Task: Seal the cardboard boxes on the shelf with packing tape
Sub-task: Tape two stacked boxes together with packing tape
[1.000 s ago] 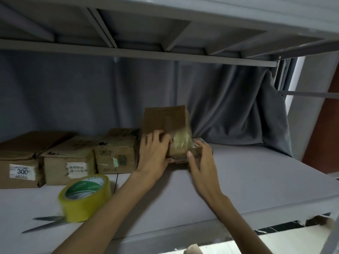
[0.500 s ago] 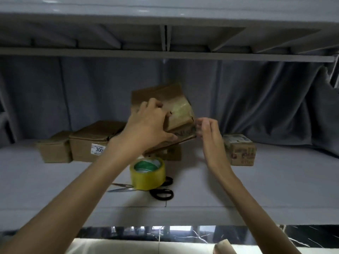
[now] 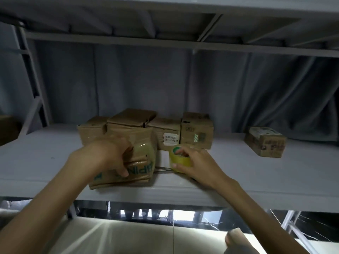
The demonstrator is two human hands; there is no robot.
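Note:
A brown cardboard box [image 3: 135,167] with green lettering and shiny tape on it stands near the front edge of the grey shelf [image 3: 256,182]. My left hand [image 3: 108,158] grips its left side, thumb on the front face. Just to the right, my right hand [image 3: 194,164] holds the yellow roll of packing tape [image 3: 178,160], fingers curled over its top. Metal scissor blades [image 3: 163,170] lie on the shelf between box and roll; their handles are hidden under my right hand.
Several more cardboard boxes [image 3: 197,131] stand in a row behind, and one small box [image 3: 266,142] sits apart at the right. A grey curtain hangs at the back, and an upper shelf [image 3: 165,43] runs overhead. A ladder frame [image 3: 31,79] stands at the left.
The box that my left hand held up in the air now stands on the shelf near the front edge. My right hand left the box and took hold of the tape roll.

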